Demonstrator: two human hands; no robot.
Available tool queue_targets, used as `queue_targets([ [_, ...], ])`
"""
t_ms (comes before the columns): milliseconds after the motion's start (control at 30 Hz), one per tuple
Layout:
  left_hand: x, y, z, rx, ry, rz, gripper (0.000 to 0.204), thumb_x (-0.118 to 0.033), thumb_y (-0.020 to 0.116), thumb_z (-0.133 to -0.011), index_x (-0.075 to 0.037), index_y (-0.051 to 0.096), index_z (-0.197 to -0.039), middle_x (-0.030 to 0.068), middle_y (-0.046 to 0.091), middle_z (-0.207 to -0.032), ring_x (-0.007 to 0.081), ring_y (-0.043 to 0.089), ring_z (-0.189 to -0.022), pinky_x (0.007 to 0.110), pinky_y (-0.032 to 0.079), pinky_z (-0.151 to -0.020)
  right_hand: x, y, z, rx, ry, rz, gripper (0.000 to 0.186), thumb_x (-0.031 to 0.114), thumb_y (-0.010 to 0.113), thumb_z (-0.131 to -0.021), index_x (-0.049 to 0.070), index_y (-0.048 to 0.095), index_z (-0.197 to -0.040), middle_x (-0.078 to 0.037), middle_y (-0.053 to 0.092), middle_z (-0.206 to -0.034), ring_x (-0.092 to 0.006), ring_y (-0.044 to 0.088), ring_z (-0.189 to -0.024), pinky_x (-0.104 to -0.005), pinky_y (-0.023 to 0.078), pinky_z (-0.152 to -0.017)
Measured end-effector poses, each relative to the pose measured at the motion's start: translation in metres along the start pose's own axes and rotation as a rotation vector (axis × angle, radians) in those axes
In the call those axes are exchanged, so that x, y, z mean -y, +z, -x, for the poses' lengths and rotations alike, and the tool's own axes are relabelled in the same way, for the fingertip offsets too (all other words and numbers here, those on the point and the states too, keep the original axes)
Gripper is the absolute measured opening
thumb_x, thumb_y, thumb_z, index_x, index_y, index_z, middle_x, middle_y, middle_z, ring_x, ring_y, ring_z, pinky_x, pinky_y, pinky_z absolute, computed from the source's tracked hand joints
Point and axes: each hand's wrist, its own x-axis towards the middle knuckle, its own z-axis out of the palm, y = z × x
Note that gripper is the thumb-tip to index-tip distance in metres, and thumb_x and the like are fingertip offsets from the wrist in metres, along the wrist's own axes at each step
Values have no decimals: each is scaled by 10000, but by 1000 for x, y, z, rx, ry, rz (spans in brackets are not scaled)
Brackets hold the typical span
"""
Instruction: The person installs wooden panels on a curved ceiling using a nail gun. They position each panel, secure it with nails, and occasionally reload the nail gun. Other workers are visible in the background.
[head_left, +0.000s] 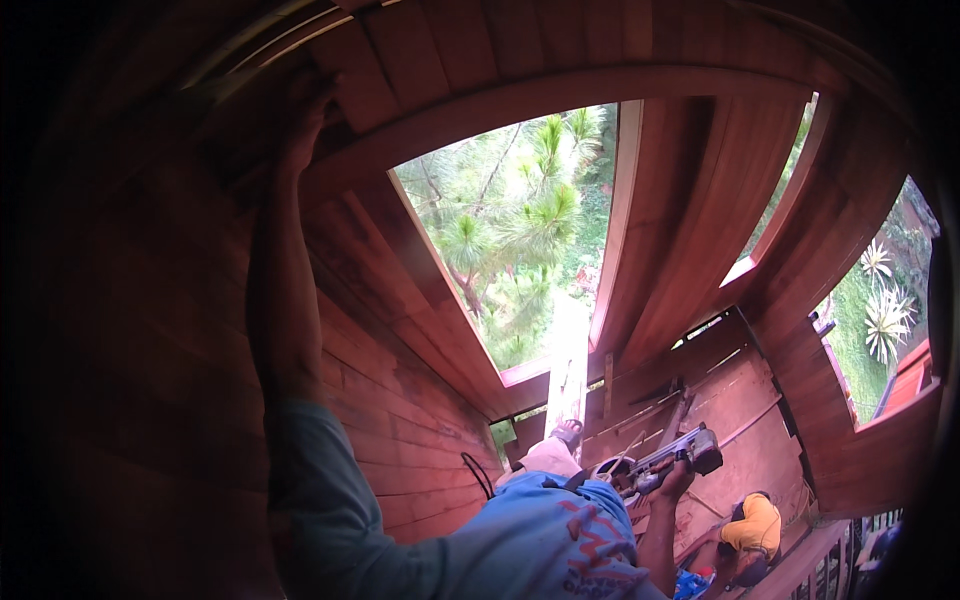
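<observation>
My left arm stretches up, and my left hand [305, 110] rests against the reddish wooden boards [365, 80] at the upper left. Its fingers look extended along the wood, though shadow hides part of them. Low on my right side, my right hand [677, 474] is closed around the grip of a nail gun [650, 472]. The tool has a long slim magazine and a dark block at its end, and it points toward my waist. My sandalled foot [568, 432] stands at the near end of a pale plank [568, 365].
A window opening [510, 240] ahead looks onto pine branches, and another opening [885, 310] lies at the right. Below, a person in orange [755, 525] bends low. Wood scraps [675, 415] lie on the floor [735, 400]. A railing [830, 560] runs along the lower right.
</observation>
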Motion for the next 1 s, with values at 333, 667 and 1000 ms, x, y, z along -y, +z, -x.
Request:
queue_targets([
  [333, -1, 10, 0, 7, 66, 39, 277, -261, 720, -892, -131, 616, -1114, -26, 617, -1037, 68, 590, -919, 274, 524, -758, -1, 1, 5, 3, -54, 13, 216, 250, 599, -948, 77, 499, -865, -10, 466, -568, -132, 495, -442, -313, 485, -443],
  [667, -8, 14, -1, 11, 42, 112, 257, -196, 723, -884, -101, 609, -1094, -1, 612, -1007, 87, 601, -932, 292, 543, -761, 4, 10, 13, -2, -53, 33, 213, 228, 588, -943, 81, 484, -829, -9, 466, -567, -130, 487, -430, -305, 479, -425],
  [1000, -9, 17, 5, -17, 91, 132, 227, -204, 737, -876, -103, 621, -1042, -13, 607, -944, 57, 592, -814, 244, 518, -667, 30, 52, 44, 129, -147, 152, 283, 135, 543, -906, 29, 546, -1168, -9, 469, -635, -111, 470, -456, -276, 465, -418],
])
